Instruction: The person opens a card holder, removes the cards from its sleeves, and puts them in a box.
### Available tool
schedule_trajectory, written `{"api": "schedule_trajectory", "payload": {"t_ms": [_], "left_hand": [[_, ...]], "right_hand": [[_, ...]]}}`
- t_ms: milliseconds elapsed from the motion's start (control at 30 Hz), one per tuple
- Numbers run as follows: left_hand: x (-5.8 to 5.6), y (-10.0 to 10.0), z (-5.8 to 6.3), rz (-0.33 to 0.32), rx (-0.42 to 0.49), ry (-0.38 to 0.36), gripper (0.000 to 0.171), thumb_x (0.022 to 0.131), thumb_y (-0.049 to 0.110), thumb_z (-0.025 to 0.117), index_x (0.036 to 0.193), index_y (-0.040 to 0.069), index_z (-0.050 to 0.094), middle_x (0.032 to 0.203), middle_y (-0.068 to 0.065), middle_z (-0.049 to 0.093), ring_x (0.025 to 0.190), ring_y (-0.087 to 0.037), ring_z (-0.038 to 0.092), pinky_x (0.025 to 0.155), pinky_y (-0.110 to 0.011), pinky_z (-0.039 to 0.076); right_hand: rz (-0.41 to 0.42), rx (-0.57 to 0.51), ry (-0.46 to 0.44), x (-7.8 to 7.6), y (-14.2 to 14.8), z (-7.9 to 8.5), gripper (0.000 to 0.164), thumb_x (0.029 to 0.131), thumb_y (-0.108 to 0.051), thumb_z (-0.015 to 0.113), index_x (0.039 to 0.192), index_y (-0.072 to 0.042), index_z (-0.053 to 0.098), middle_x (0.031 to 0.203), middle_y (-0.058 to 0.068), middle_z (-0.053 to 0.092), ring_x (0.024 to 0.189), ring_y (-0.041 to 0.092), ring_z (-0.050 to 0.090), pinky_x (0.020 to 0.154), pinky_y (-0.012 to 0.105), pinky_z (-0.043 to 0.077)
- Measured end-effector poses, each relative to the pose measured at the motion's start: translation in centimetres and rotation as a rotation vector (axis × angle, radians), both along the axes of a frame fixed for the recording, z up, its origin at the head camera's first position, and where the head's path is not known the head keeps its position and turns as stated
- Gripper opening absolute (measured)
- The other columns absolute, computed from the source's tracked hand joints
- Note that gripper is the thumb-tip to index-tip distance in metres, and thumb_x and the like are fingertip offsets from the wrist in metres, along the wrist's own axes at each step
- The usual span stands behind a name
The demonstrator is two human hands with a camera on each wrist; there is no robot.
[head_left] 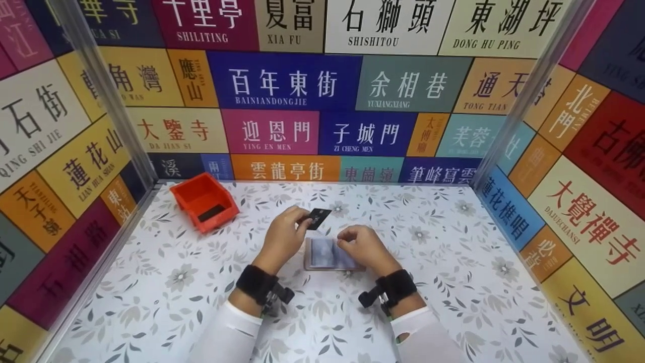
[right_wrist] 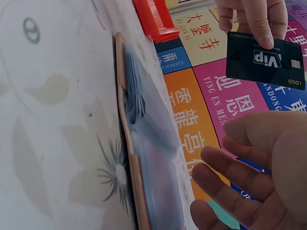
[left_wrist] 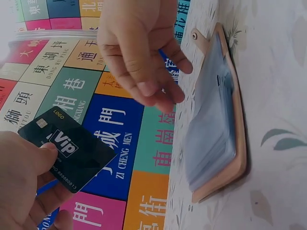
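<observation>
A black VIP card (left_wrist: 69, 148) is pinched between the thumb and fingers of my left hand (head_left: 285, 233), raised above the table. Below it lies an open tan card holder (head_left: 334, 253) with clear plastic sleeves (left_wrist: 211, 129) and a snap strap (left_wrist: 201, 40). My right hand (head_left: 369, 247) hovers over the right side of the holder. In the right wrist view its fingers (right_wrist: 235, 177) are loosely bent, apart from the card and the sleeves, and hold nothing.
An orange-red plastic bin (head_left: 204, 201) stands at the back left, with a dark flat piece (head_left: 211, 212) inside. The table (head_left: 201, 302) has a leaf-patterned cover. Walls of coloured Chinese place-name signs (head_left: 282, 83) enclose it at the back and both sides.
</observation>
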State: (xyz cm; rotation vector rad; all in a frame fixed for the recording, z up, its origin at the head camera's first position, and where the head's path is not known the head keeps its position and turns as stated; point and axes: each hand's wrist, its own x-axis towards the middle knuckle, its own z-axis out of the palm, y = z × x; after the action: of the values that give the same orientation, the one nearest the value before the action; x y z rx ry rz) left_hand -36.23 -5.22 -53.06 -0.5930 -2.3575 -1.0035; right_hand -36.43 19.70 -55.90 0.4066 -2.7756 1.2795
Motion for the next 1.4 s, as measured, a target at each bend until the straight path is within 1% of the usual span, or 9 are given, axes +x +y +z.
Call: {"api": "schedule_trajectory", "payload": {"t_ms": [100,333,467,600,800,967,1100,1233,1400], "left_hand": [[-0.2,-0.5,0.1,0.041,-0.004,0.025,0.009,0.103,0.009,0.080,0.111,0.007,0.083,0.104,-0.007,0.077,0.097,-0.025,0.079,0.090,-0.044,0.066],[-0.6,-1.2,0.2,0.134,-0.043,0.126,0.007,0.100,0.011,0.084,0.106,0.009,0.084,0.100,-0.008,0.071,0.091,-0.029,0.076,0.085,-0.047,0.064],[-1.0,-1.9,0.1,0.184,-0.096,0.165,0.006,0.099,0.011,0.085,0.104,0.010,0.085,0.097,-0.007,0.071,0.088,-0.032,0.074,0.082,-0.051,0.061],[-1.7,-3.4,-0.1,0.241,-0.145,0.178,0.006,0.100,0.010,0.083,0.105,0.008,0.086,0.096,-0.009,0.071,0.089,-0.034,0.074,0.080,-0.054,0.059],[-3.1,-7.3,0.2,0.387,-0.249,0.136,0.014,0.102,0.005,0.072,0.108,0.006,0.085,0.099,-0.014,0.071,0.098,-0.041,0.073,0.078,-0.057,0.052],[-4.1,-11.5,0.3,0.498,-0.277,0.048,0.022,0.101,0.002,0.065,0.114,0.004,0.083,0.108,-0.020,0.071,0.107,-0.046,0.070,0.084,-0.060,0.048],[-4.4,-14.3,0.3,0.559,-0.266,-0.031,0.023,0.100,0.001,0.069,0.119,0.001,0.082,0.113,-0.023,0.070,0.112,-0.049,0.068,0.090,-0.063,0.048],[-4.5,-16.2,0.0,0.615,-0.255,-0.092,0.024,0.099,0.000,0.072,0.120,-0.002,0.081,0.112,-0.025,0.070,0.114,-0.049,0.067,0.099,-0.066,0.046],[-4.6,-17.9,-0.9,0.641,-0.281,-0.096,0.022,0.098,-0.007,0.067,0.115,-0.006,0.081,0.110,-0.029,0.073,0.112,-0.052,0.068,0.106,-0.068,0.045]], "right_hand": [[-0.001,0.101,-0.017,0.2,0.3,-0.2,0.014,0.099,-0.010,0.082,0.111,-0.005,0.086,0.117,0.014,0.083,0.114,0.034,0.079,0.107,0.053,0.063],[0.060,0.284,0.000,0.5,0.8,-0.6,0.020,0.092,-0.009,0.086,0.111,-0.003,0.085,0.126,0.014,0.075,0.125,0.035,0.072,0.115,0.050,0.059],[0.081,0.349,0.026,0.8,0.9,-0.9,0.020,0.087,-0.005,0.083,0.107,-0.003,0.085,0.127,0.015,0.075,0.125,0.036,0.072,0.115,0.050,0.058],[0.084,0.369,0.046,0.9,0.9,-1.1,0.021,0.086,-0.005,0.081,0.107,-0.003,0.085,0.129,0.016,0.075,0.126,0.036,0.072,0.115,0.050,0.058],[0.093,0.344,0.024,0.9,0.8,-0.9,0.025,0.086,-0.005,0.080,0.111,-0.002,0.086,0.133,0.016,0.075,0.130,0.037,0.071,0.118,0.050,0.057],[0.094,0.330,0.011,0.8,0.9,-0.7,0.027,0.085,-0.004,0.080,0.112,-0.002,0.086,0.133,0.015,0.074,0.131,0.038,0.071,0.119,0.051,0.057],[0.085,0.332,0.000,0.8,1.0,-0.7,0.026,0.087,-0.006,0.081,0.112,-0.004,0.086,0.135,0.014,0.073,0.132,0.037,0.070,0.119,0.050,0.056],[0.084,0.326,-0.006,0.8,1.0,-0.8,0.026,0.087,-0.006,0.081,0.113,-0.004,0.086,0.135,0.014,0.073,0.132,0.036,0.070,0.120,0.050,0.056],[0.083,0.322,-0.013,0.9,1.0,-0.9,0.027,0.087,-0.005,0.081,0.113,-0.003,0.086,0.138,0.015,0.073,0.136,0.037,0.069,0.122,0.050,0.055]]}}
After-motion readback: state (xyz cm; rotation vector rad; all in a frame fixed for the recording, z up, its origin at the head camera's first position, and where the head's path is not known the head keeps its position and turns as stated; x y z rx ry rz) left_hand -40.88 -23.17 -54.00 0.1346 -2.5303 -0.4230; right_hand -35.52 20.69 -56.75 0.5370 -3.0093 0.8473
